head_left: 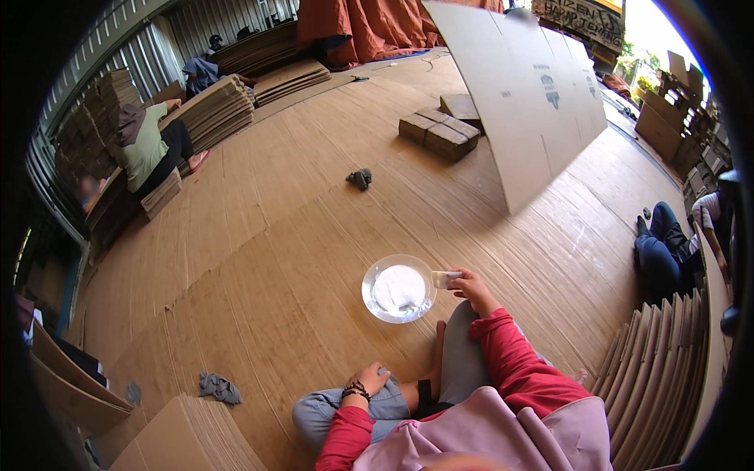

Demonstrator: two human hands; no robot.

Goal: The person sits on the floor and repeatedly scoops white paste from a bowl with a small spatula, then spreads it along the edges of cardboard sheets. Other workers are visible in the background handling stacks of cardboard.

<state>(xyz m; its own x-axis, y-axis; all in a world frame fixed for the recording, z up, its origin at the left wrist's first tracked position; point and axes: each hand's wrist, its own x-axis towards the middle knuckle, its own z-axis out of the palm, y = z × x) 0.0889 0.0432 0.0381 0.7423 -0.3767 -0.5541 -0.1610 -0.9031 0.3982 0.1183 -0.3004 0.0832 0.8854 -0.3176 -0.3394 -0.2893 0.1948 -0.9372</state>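
In front of my crossed legs, a clear round bowl [367,296] sits on the cardboard-covered floor with a white, paste-like substance [399,287] inside. My right hand [471,289] pinches a small whitish flat piece [444,279] by the bowl's right rim. Whether that piece touches the rim I cannot tell, and its exact kind is unclear. Over my left knee lies my left hand [369,379], fingers loosely bent, with nothing seen in it; dark beads circle that wrist.
Stacked cardboard stands at lower left [192,439] and lower right [652,377]. A large pale cardboard sheet [526,94] is tilted up beyond, beside a tied brown bundle [440,133]. Crumpled grey cloths [220,388] lie about. Other people sit at far left [149,149] and right [664,251].
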